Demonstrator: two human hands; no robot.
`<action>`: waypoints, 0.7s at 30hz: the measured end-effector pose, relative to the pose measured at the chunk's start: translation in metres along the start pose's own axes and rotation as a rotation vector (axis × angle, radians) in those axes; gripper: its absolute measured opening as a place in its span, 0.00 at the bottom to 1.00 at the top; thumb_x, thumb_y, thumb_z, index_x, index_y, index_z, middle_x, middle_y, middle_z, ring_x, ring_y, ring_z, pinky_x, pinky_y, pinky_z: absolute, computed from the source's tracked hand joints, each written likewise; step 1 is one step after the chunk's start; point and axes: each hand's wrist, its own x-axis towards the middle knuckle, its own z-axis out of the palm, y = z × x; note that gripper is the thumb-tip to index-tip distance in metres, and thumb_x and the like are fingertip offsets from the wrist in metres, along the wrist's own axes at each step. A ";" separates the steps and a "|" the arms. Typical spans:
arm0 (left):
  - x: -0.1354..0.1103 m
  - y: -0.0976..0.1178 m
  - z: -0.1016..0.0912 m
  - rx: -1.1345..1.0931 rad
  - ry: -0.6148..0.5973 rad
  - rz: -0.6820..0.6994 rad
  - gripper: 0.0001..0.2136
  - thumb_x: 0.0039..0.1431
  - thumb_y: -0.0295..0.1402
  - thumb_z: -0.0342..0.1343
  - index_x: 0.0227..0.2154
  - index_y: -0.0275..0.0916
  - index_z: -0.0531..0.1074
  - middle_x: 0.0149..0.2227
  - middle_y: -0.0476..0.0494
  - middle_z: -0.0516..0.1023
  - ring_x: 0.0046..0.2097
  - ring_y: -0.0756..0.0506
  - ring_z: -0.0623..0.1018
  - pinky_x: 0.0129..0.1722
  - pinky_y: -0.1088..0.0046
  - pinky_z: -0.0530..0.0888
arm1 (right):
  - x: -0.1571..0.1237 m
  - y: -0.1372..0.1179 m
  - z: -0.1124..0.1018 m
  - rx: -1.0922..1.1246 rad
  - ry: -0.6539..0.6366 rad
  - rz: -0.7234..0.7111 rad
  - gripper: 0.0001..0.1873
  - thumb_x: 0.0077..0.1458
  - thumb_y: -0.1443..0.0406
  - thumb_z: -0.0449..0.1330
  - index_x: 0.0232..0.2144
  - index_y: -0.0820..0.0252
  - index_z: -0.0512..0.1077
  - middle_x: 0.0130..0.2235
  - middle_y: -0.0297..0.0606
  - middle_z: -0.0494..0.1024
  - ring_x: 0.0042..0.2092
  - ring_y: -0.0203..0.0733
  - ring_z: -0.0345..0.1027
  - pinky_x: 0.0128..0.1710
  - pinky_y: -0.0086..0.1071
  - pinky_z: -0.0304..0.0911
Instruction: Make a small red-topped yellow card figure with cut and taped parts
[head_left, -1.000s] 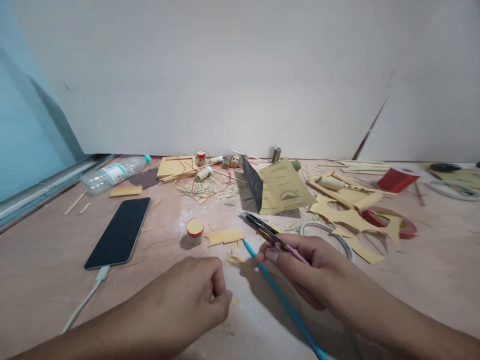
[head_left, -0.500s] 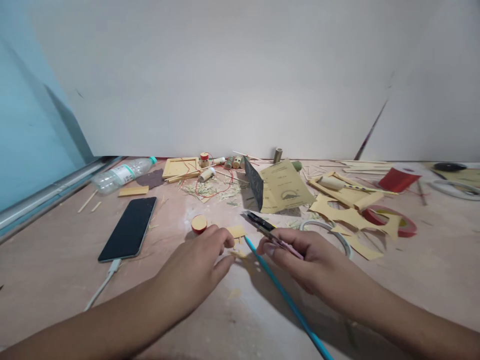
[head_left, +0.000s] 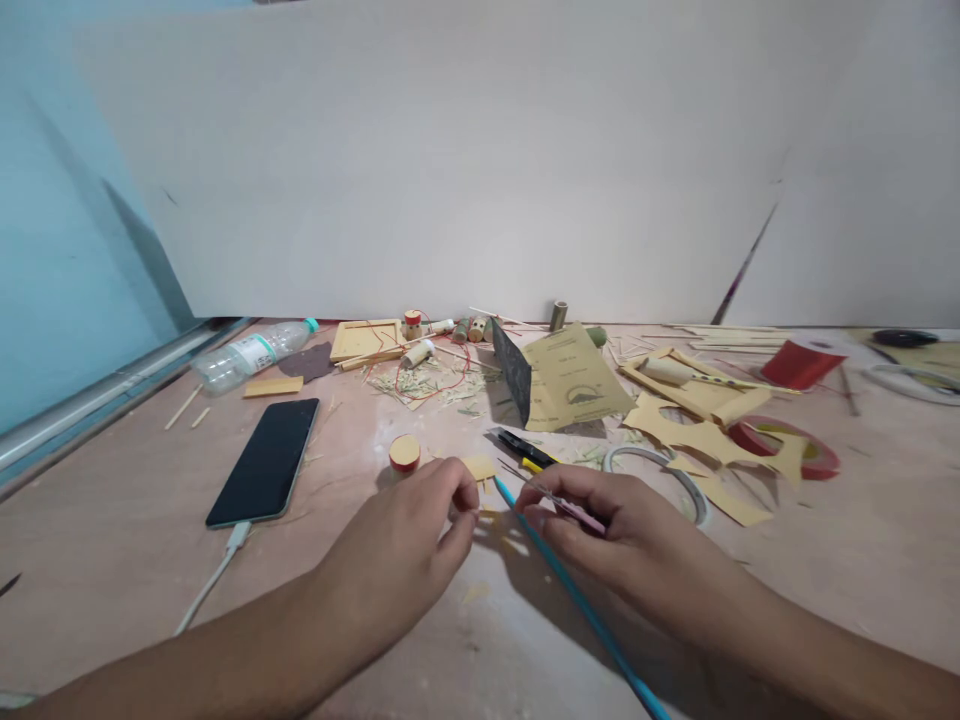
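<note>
My left hand [head_left: 420,525] is closed in a pinch, thumb against index finger. A small yellow sliver [head_left: 487,513] shows at its fingertips, mostly hidden. My right hand [head_left: 615,520] grips thin metal tweezers with a pinkish handle [head_left: 577,514], the points aimed toward the left hand. Between the hands a blue pencil-like stick [head_left: 570,585] lies slanting on the table. Just beyond its tip is a flat yellow piece [head_left: 478,467]. A black and yellow utility knife [head_left: 525,449] rests behind the right fingers. Beyond the left hand stands a small red-sided disc [head_left: 405,454] with a pale top.
A phone [head_left: 266,460] on a white cable and a plastic bottle [head_left: 255,355] lie to the left. Folded sandpaper [head_left: 574,380] stands ahead, near shavings [head_left: 435,380]. At right are a tape roll [head_left: 694,490], cut yellow sheet [head_left: 701,435] and red thread spool [head_left: 802,363].
My left thumb and index finger have come together around the small yellow sliver. My right hand has shifted slightly, showing more of the tweezers and the knife. The view has moved a little.
</note>
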 end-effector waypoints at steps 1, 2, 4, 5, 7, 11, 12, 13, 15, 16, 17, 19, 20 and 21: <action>-0.001 0.003 -0.001 -0.023 -0.001 -0.004 0.05 0.70 0.30 0.51 0.42 0.41 0.71 0.32 0.51 0.75 0.31 0.46 0.72 0.33 0.70 0.64 | 0.000 0.000 0.001 0.016 0.000 0.016 0.08 0.63 0.59 0.61 0.37 0.56 0.77 0.29 0.30 0.71 0.31 0.41 0.63 0.31 0.30 0.56; -0.002 0.006 -0.003 -0.063 -0.005 -0.008 0.04 0.71 0.31 0.52 0.42 0.42 0.71 0.30 0.53 0.73 0.30 0.47 0.71 0.32 0.71 0.63 | 0.000 -0.001 0.001 0.033 0.000 0.031 0.09 0.62 0.58 0.63 0.38 0.56 0.77 0.28 0.29 0.69 0.31 0.40 0.62 0.30 0.30 0.55; -0.004 0.009 -0.004 -0.201 -0.027 -0.028 0.05 0.72 0.36 0.54 0.41 0.42 0.72 0.27 0.56 0.70 0.28 0.48 0.69 0.28 0.73 0.61 | 0.000 -0.002 0.002 0.067 -0.008 0.049 0.11 0.61 0.55 0.65 0.37 0.56 0.77 0.26 0.27 0.66 0.30 0.40 0.59 0.29 0.30 0.53; -0.005 0.010 -0.004 -0.294 -0.046 -0.045 0.07 0.72 0.39 0.56 0.40 0.43 0.72 0.26 0.57 0.68 0.27 0.49 0.67 0.27 0.74 0.61 | 0.000 -0.003 0.002 0.086 -0.015 0.051 0.12 0.61 0.54 0.65 0.35 0.56 0.76 0.26 0.27 0.65 0.29 0.39 0.57 0.28 0.30 0.52; -0.007 0.008 -0.001 -0.480 -0.091 -0.080 0.10 0.71 0.45 0.57 0.42 0.44 0.71 0.24 0.59 0.65 0.25 0.51 0.65 0.23 0.76 0.60 | 0.000 -0.005 0.001 0.123 -0.029 0.058 0.14 0.60 0.53 0.66 0.31 0.56 0.74 0.26 0.27 0.64 0.28 0.38 0.55 0.27 0.29 0.50; -0.007 0.003 0.004 -0.670 -0.174 -0.118 0.13 0.70 0.48 0.59 0.45 0.43 0.72 0.24 0.59 0.64 0.24 0.51 0.65 0.21 0.79 0.62 | -0.001 -0.007 -0.002 0.169 -0.041 0.109 0.17 0.58 0.51 0.69 0.29 0.56 0.72 0.23 0.24 0.58 0.25 0.34 0.47 0.22 0.29 0.44; -0.007 0.002 0.005 -0.664 -0.185 -0.114 0.13 0.70 0.47 0.59 0.44 0.42 0.73 0.25 0.58 0.64 0.25 0.52 0.64 0.22 0.79 0.62 | -0.002 -0.007 -0.002 0.182 -0.053 0.117 0.17 0.59 0.51 0.69 0.30 0.56 0.72 0.23 0.24 0.57 0.24 0.34 0.46 0.21 0.29 0.43; -0.007 0.002 0.005 -0.640 -0.192 -0.100 0.12 0.70 0.45 0.59 0.43 0.41 0.74 0.25 0.57 0.65 0.25 0.52 0.64 0.23 0.78 0.61 | -0.002 -0.007 -0.003 0.194 -0.073 0.125 0.17 0.60 0.52 0.69 0.30 0.56 0.72 0.23 0.23 0.56 0.24 0.34 0.45 0.21 0.28 0.42; -0.006 0.004 0.003 -0.567 -0.194 -0.050 0.08 0.69 0.39 0.60 0.40 0.40 0.76 0.28 0.56 0.68 0.28 0.52 0.65 0.26 0.77 0.61 | -0.003 -0.007 -0.002 0.212 -0.104 0.130 0.16 0.61 0.54 0.68 0.30 0.56 0.71 0.23 0.23 0.55 0.24 0.33 0.45 0.21 0.28 0.42; -0.005 0.004 0.002 -0.533 -0.197 -0.024 0.07 0.69 0.37 0.61 0.38 0.39 0.76 0.30 0.55 0.69 0.29 0.52 0.65 0.28 0.77 0.61 | -0.003 -0.007 -0.002 0.220 -0.111 0.123 0.16 0.62 0.54 0.68 0.30 0.56 0.71 0.23 0.23 0.56 0.24 0.33 0.45 0.21 0.28 0.42; -0.005 0.005 0.001 -0.507 -0.200 -0.006 0.06 0.68 0.36 0.62 0.37 0.39 0.77 0.31 0.55 0.70 0.31 0.52 0.66 0.30 0.76 0.62 | -0.004 -0.006 -0.002 0.230 -0.116 0.107 0.15 0.62 0.55 0.68 0.30 0.57 0.71 0.23 0.23 0.57 0.25 0.33 0.46 0.22 0.28 0.43; -0.005 0.006 0.000 -0.487 -0.215 0.016 0.07 0.68 0.36 0.62 0.35 0.39 0.77 0.33 0.54 0.70 0.32 0.52 0.67 0.32 0.76 0.64 | -0.005 -0.006 0.000 0.245 -0.124 0.079 0.16 0.63 0.55 0.69 0.29 0.58 0.72 0.25 0.24 0.59 0.26 0.33 0.48 0.23 0.27 0.45; -0.006 0.006 -0.001 -0.480 -0.228 0.025 0.08 0.68 0.36 0.62 0.35 0.38 0.77 0.33 0.54 0.70 0.33 0.51 0.67 0.32 0.75 0.64 | -0.006 -0.006 0.000 0.254 -0.130 0.079 0.17 0.63 0.55 0.69 0.29 0.58 0.72 0.25 0.24 0.60 0.26 0.33 0.48 0.23 0.27 0.46; -0.006 0.006 -0.001 -0.470 -0.241 0.038 0.09 0.68 0.37 0.62 0.34 0.38 0.77 0.33 0.54 0.70 0.33 0.51 0.68 0.33 0.75 0.64 | -0.007 -0.006 0.000 0.268 -0.136 0.091 0.19 0.63 0.53 0.69 0.29 0.58 0.71 0.24 0.24 0.59 0.25 0.32 0.48 0.23 0.27 0.45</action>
